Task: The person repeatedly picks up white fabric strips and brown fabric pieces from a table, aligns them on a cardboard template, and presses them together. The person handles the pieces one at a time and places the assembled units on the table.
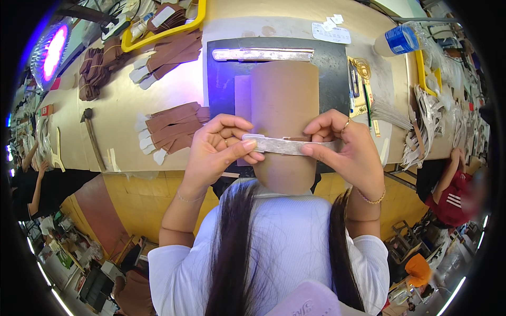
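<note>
Both my hands hold a narrow whitish-grey strip (282, 146) stretched level between them; a little brown shows along its upper edge. My left hand (224, 145) pinches its left end between thumb and fingers. Toward the other end, my right hand (348, 150) grips it the same way, thumb on top. Under the strip, a broad brown sheet (284, 100) lies over a black mat (226, 79) and hangs past the table's near edge. A shiny metal bar (263, 55) rests across the mat's far part.
Brown strips with white tips (174, 129) lie left of the mat, near a hammer (95, 139). Farther back are more strips (171, 55) and a yellow basket (203, 16). Pens (367, 92), a blue-labelled jar (398, 40) and pale strips (421, 126) are rightward. Other people sit at both sides.
</note>
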Demonstrator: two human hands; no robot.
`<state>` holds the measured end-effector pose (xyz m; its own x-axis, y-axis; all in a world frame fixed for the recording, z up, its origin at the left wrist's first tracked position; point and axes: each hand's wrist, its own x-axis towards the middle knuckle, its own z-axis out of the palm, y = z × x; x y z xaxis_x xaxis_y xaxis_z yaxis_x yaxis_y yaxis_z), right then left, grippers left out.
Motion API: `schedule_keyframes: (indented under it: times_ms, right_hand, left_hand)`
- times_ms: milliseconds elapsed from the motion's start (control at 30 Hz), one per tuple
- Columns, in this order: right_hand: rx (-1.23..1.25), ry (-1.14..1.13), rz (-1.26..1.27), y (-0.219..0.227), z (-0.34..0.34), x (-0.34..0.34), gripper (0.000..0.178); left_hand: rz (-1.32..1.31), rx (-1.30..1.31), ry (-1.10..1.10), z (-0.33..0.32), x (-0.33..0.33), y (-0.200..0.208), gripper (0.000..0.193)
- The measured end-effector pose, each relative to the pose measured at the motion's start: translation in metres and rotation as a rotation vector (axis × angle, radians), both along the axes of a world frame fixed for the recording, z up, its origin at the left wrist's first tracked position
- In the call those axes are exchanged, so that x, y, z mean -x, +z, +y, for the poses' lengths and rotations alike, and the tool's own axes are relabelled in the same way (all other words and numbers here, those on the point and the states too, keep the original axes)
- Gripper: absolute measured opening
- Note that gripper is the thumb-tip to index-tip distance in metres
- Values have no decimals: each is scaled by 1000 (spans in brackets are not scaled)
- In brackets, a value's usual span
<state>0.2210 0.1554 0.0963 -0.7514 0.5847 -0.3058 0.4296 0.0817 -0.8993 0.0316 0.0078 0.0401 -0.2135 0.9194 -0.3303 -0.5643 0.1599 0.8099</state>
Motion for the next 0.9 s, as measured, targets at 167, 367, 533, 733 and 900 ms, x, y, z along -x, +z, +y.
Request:
schedule_keyframes:
  times_ms: [167,367,533,733,900]
  right_hand:
    - [28,2,2,-3,1,0,25]
    - [-34,-53,-69,-5,-1,0,29]
    - [-53,-74,-41,-17,2,-6,37]
    - [1,10,-72,-3,17,-30,30]
    - [224,-27,-60,-10,24,-39,21]
  left_hand:
    - [-33,-9,22,0,-1,-7,34]
    - [-81,27,79,5,-5,-6,41]
    - [-72,11,57,4,-4,-9,41]
    - [13,-49,53,-5,16,-13,41]
    - [11,-40,52,-8,23,-24,40]
